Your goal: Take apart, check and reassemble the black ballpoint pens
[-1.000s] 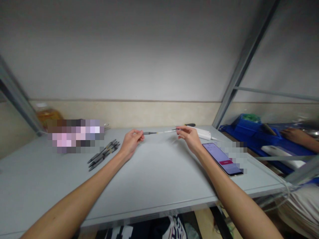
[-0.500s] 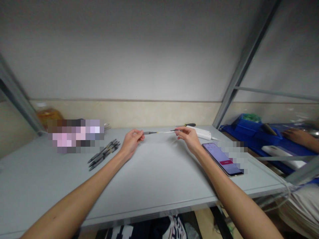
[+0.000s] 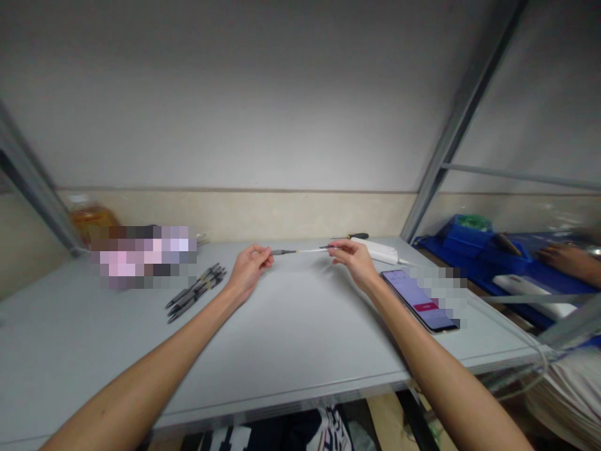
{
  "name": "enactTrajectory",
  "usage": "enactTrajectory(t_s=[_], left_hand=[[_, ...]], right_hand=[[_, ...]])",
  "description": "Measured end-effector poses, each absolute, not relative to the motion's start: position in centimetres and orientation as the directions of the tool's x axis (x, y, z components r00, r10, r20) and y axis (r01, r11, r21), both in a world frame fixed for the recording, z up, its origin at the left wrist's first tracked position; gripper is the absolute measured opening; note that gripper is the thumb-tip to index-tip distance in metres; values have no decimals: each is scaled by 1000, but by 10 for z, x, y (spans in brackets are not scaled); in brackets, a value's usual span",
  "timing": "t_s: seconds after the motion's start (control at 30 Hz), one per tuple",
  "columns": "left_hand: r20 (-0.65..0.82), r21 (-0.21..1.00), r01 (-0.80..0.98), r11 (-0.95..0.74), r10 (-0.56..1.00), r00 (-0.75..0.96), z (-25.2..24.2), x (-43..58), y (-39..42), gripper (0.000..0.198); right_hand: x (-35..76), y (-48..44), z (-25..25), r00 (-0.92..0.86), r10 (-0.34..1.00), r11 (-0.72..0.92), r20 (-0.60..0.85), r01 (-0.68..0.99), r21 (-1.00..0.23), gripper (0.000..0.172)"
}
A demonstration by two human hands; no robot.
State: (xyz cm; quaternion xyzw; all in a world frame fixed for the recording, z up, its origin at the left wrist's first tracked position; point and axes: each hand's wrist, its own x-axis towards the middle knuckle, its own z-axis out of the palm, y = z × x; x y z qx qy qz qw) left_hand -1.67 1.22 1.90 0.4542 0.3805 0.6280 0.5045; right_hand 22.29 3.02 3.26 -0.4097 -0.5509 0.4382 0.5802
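Observation:
Above the grey table (image 3: 291, 338), both my hands hold parts of a thin pen. My left hand (image 3: 248, 266) pinches the dark grey pen end (image 3: 280, 252), fingers closed on it. My right hand (image 3: 353, 257) pinches the other end, where a pale thin refill (image 3: 310, 250) runs between the two hands. Both hands hover just above the far middle of the table.
A bunch of several dark pens (image 3: 196, 290) lies left of my left hand. A phone (image 3: 419, 299) with a lit screen lies to the right, a white device (image 3: 382, 252) behind it. Blue bins (image 3: 474, 241) and another person's hand (image 3: 566, 258) are at far right.
My right hand has drifted slightly left, toward the left hand, shortening the visible stretch of refill. The left hand has barely moved.

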Motion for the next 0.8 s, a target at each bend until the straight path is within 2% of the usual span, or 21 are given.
enactTrajectory(t_s=[0.2,0.57,0.8], left_hand=[[159,938,-310,-158,987,-20,16,-9,8,30],[118,928,-358,-103,993,19,18,-3,2,30],[153,955,-261,-142,988,23,14,-7,3,31]], right_hand=[[215,24,29,-83,947,311,310,-4,-950,28],[212,19,29,-83,943,327,322,63,-943,28],[210,15,32,-168,933,347,318,196,-917,28]])
